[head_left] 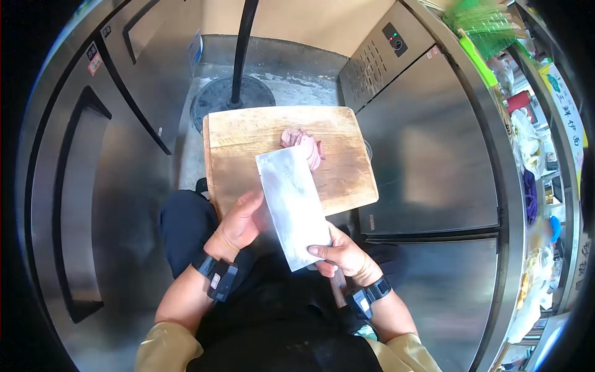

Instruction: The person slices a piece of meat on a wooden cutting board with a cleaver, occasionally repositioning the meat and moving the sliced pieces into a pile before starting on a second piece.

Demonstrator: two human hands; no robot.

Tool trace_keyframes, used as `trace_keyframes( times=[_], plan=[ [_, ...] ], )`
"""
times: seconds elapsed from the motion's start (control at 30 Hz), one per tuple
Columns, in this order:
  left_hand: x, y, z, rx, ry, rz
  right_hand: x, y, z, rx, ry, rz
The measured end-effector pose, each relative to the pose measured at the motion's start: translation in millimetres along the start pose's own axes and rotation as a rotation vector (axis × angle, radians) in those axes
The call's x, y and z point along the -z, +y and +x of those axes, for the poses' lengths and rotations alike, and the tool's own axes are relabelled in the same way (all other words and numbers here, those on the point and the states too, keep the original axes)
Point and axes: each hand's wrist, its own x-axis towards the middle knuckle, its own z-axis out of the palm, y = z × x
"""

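In my right hand (342,253) is a cleaver (294,204), its broad blade turned flat towards me and the wooden handle running back under my wrist. The thumb presses on the blade's lower corner. My left hand (242,222) is beside the blade's left edge, fingers loosely stretched towards it and a little blurred. Beyond the blade's upper end, a small heap of sliced pink meat (302,146) lies on the wooden cutting board (238,146). The blade overlaps the board's near part in this view.
Stainless steel cabinets stand left (133,204) and right (427,149). Behind the board, a black pole (242,56) rises from a round base (257,93) on the floor. Packed shelves (539,161) line the far right. My knee (186,229) is beside the board's left corner.
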Motion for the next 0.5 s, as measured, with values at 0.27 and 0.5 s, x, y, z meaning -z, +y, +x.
trace_keyframes(
  times=[0.27,0.5],
  plan=[
    [8.4,0.6,15.2,-0.047,0.345,0.001,25.0,13.3,-24.8,0.061,0.081,0.143],
    [21.2,-4.1,52.4,-0.212,0.492,0.430,34.2,19.7,-44.7,0.077,0.199,0.153]
  ],
)
